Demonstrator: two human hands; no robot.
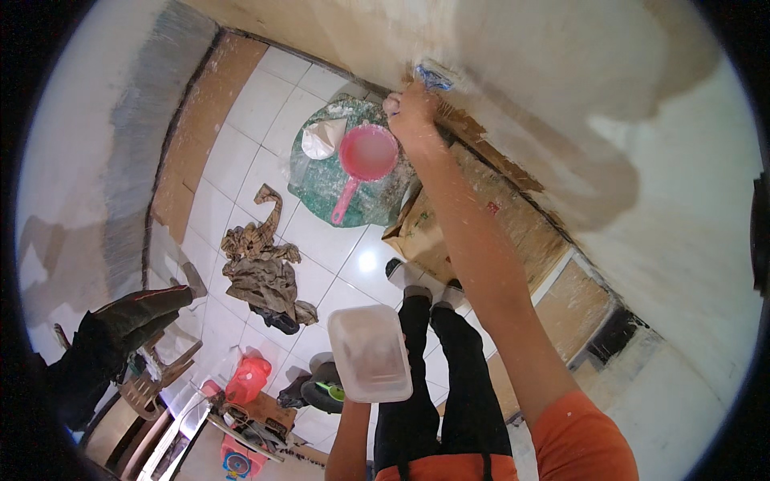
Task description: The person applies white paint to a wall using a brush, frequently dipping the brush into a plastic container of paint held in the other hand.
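Note:
My right hand (413,108) reaches up to the wall at the far side. Its fingers are wrapped around what looks like a paintbrush (434,76), blue with a pale end against the wall. My left hand (354,413) holds up a translucent rectangular plastic container (369,353) in front of my legs. That hand is mostly hidden under the container, whose inside looks whitish. Below my right hand, a pink long-handled dipper (369,152) with whitish liquid sits on a green plastic sheet (321,192) with pale smears. Beside it lies a white bag (322,139).
A crumpled brown patterned cloth (265,276) lies on the white tile floor (325,264). Cardboard (429,236) lines the wall's foot near my feet. At lower left are a dark draped garment (120,337), a red plastic bag (249,378) and a dark round vessel (325,391).

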